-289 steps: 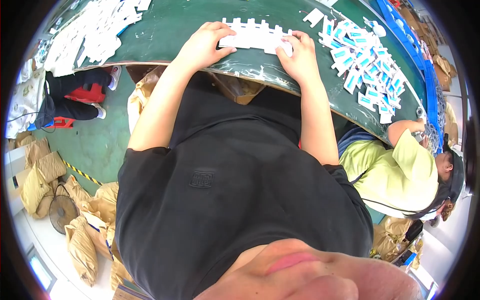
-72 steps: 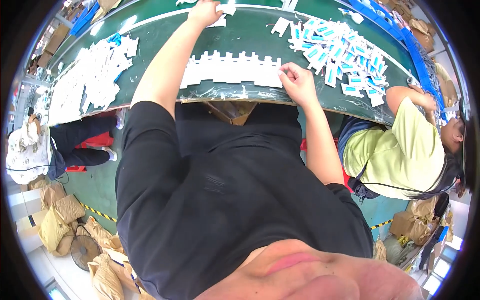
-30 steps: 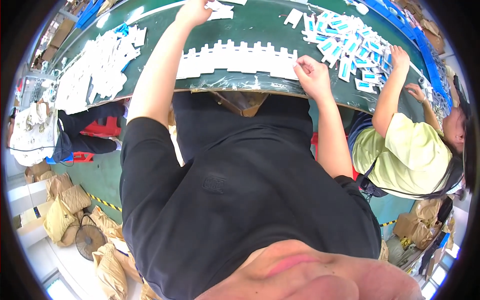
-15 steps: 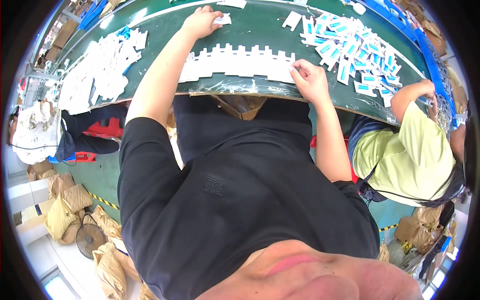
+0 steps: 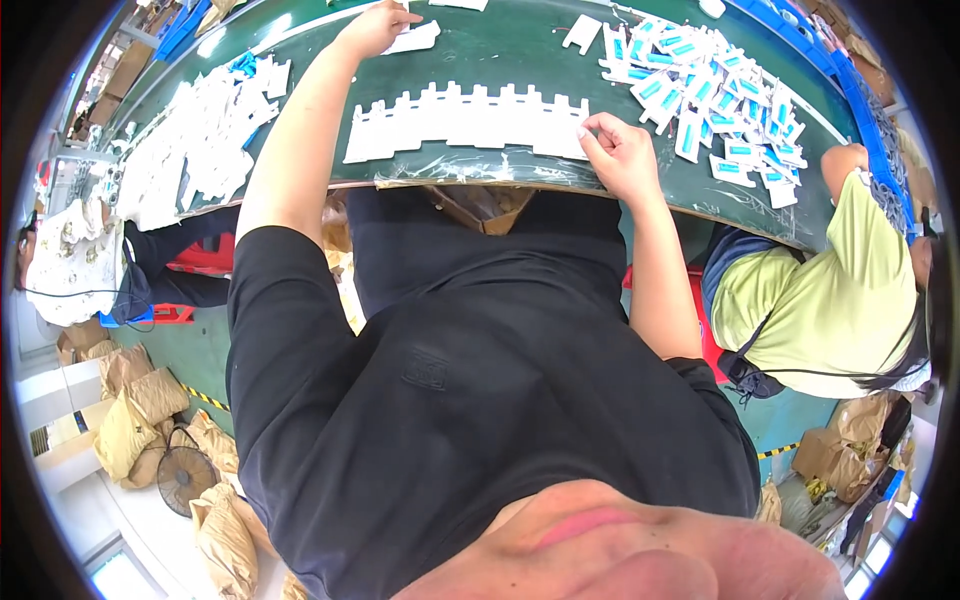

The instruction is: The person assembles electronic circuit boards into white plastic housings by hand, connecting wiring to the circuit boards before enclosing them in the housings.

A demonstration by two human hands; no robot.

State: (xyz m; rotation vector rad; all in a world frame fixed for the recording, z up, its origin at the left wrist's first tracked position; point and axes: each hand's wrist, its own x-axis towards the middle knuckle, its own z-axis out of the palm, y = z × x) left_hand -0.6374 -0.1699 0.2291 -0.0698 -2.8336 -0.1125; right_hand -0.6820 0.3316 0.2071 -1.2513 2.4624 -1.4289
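At the far side of the green table, my left hand [image 5: 372, 30] is bent over a flat white plastic piece [image 5: 415, 38]. One finger reaches out above it, and the thumb is mostly hidden. Nearer me lies a row of notched white plastic pieces [image 5: 470, 118], set edge to edge. My right hand [image 5: 622, 155] is at the right end of this row, thumb and forefinger pinched together; what they hold, if anything, is too small to make out.
A heap of white pieces with blue parts [image 5: 730, 95] lies right, beside a single white piece [image 5: 582, 34]. Piled white pieces [image 5: 215, 130] lie left. A co-worker in a yellow-green shirt [image 5: 800, 310] sits right. Blue bins [image 5: 868, 110] line the far right edge.
My left hand has moved left and farther away, and more of the white piece beneath it shows. The row's left end is now uncovered. My right hand has barely moved. The co-worker's arm has shifted.
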